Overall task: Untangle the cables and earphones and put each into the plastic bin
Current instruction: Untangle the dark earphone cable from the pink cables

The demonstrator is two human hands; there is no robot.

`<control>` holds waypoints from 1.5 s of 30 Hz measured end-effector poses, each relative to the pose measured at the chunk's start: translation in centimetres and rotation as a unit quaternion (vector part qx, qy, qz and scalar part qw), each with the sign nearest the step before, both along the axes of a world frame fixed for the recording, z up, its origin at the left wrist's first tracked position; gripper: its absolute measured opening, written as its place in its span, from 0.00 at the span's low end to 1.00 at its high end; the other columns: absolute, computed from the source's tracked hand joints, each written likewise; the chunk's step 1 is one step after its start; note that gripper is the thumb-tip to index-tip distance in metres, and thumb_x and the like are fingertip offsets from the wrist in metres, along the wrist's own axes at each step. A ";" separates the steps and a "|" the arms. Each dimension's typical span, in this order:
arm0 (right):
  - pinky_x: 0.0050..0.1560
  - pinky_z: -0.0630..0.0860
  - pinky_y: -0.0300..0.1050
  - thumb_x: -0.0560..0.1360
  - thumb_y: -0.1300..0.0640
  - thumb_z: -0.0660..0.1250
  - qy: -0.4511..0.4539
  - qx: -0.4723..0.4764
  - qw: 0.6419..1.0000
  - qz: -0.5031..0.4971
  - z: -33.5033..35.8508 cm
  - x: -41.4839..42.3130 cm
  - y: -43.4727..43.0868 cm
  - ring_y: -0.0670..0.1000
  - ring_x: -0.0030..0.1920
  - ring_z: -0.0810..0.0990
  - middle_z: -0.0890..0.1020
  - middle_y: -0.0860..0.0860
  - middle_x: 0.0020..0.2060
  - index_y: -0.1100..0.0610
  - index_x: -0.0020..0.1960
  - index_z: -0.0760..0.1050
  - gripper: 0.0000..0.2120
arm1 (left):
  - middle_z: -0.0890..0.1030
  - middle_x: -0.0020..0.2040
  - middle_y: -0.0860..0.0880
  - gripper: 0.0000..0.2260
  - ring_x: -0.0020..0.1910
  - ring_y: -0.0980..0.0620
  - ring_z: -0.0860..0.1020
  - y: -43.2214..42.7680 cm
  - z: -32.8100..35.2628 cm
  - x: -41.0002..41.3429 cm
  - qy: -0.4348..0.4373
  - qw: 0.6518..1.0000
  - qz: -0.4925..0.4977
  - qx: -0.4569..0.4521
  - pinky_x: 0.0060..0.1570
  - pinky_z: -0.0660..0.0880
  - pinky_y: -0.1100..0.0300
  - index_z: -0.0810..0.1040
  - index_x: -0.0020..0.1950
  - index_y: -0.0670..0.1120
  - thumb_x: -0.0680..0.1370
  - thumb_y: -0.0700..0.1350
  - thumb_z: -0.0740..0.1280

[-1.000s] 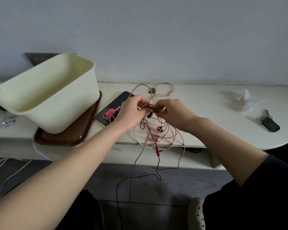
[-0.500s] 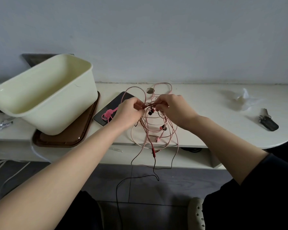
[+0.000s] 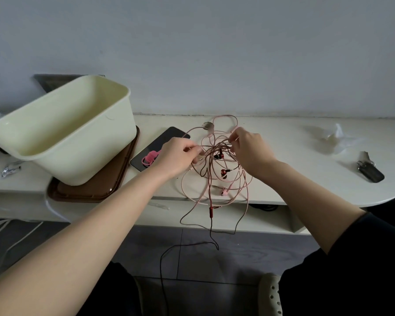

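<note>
Head view, bin: the cream plastic bin (image 3: pixel 89 153) stands on a brown tray (image 3: pixel 89 190) at the left of the tabletop (image 3: pixel 283 144); inside it only cream walls show.
Tangle: the knot of pink and dark red cables (image 3: pixel 211 179) hangs between the two hands, right of the bin and well apart from it.
Earbuds: two red earbuds (image 3: pixel 224 172) and a pink earbud (image 3: pixel 224 192) sit in the loops (one red bud is just below the hands).
Loose ends: loops droop past the near tabletop edge, and a dark cord trails down to the floor.
Left hand (image 3: pixel 176 156): fingers curled, pinching strands at the tangle's left side.
Right hand (image 3: pixel 251 151): thumb and fingertips pinch a pink strand at its far right.
Nearby: a dark phone (image 3: pixel 162 140) lies just left of the left hand.
</note>
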State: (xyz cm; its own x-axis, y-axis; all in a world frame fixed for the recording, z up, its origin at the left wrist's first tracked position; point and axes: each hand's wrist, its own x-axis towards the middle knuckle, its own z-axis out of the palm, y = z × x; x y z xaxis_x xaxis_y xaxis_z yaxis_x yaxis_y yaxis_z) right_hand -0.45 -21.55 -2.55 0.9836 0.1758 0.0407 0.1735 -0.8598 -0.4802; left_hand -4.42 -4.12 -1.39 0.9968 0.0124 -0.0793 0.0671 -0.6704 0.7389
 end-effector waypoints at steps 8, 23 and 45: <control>0.43 0.73 0.47 0.80 0.56 0.57 -0.009 0.017 1.000 0.024 0.4 -0.3 0.4 0.58 0.45 0.78 0.81 0.55 0.47 0.57 0.51 0.76 0.09 | 0.72 0.44 0.50 0.08 0.36 0.58 0.72 -0.4 -0.4 0.1 0.007 0.997 0.066 0.029 0.33 0.68 0.75 0.70 0.54 0.44 0.77 0.42 0.66; 0.46 0.76 0.50 0.79 0.56 0.59 0.025 0.061 0.996 0.064 0.8 -0.7 0.6 0.56 0.43 0.78 0.82 0.54 0.42 0.59 0.48 0.77 0.10 | 0.81 0.40 0.50 0.06 0.35 0.56 0.79 -0.6 -0.3 -0.4 0.021 0.999 0.026 0.035 0.34 0.72 0.70 0.79 0.49 0.46 0.74 0.46 0.71; 0.45 0.73 0.45 0.75 0.65 0.64 0.003 0.069 0.995 0.076 0.8 -1.0 0.6 0.54 0.42 0.77 0.81 0.55 0.47 0.61 0.55 0.73 0.09 | 0.70 0.32 0.54 0.05 0.28 0.58 0.66 -1.2 0.4 -0.5 -0.022 0.995 -0.067 0.069 0.27 0.64 0.72 0.77 0.49 0.45 0.80 0.44 0.63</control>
State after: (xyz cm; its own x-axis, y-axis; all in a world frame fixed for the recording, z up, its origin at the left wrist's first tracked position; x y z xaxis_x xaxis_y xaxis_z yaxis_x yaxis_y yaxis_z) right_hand -1.47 -20.95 -1.74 0.9465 0.3149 0.0700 0.2932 -0.7493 -0.5938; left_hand -4.92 -5.32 -1.02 0.9928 -0.1127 -0.0414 -0.0603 -0.7665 0.6394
